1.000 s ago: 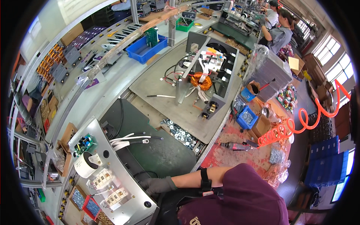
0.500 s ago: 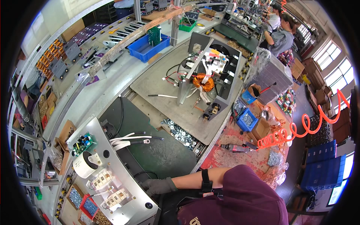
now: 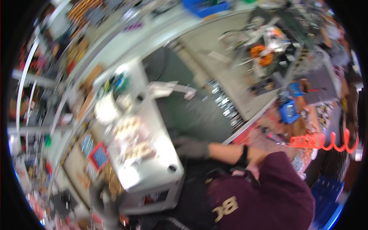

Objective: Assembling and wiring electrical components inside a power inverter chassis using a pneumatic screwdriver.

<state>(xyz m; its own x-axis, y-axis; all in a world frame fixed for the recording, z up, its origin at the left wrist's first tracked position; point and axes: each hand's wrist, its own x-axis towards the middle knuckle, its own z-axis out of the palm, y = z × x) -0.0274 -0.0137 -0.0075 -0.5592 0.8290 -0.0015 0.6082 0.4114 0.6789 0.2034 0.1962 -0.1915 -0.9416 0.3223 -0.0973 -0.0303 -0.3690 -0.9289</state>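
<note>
The picture is smeared by motion. A silver metal chassis [image 3: 161, 143] stands tilted in front of me, its open-sided end toward me. On its face are a green circuit board [image 3: 119, 82], a white cylindrical part [image 3: 105, 109] and pale terminal blocks [image 3: 132, 128]. White cables [image 3: 163, 89] stick out on its far right side. My right hand [image 3: 191, 148], in a grey glove, rests against the chassis's right side, its fingertips hidden. Lower left, my gloved left hand [image 3: 101, 201] is beside the screw boxes, fingers blurred but seemingly apart, with nothing visible in them.
A red box of screws [image 3: 99, 156] stands left of the chassis. Farther right, a second chassis with an orange coil [image 3: 261, 55] sits on a grey board [image 3: 199, 38]. Loose bolts [image 3: 226, 103] lie along that board's near edge. A coiled red hose [image 3: 322, 142] hangs at right.
My view has swung left and down, so the chassis and benches appear farther right and higher. My left hand has come into view at lower left. My right hand stays at the chassis side.
</note>
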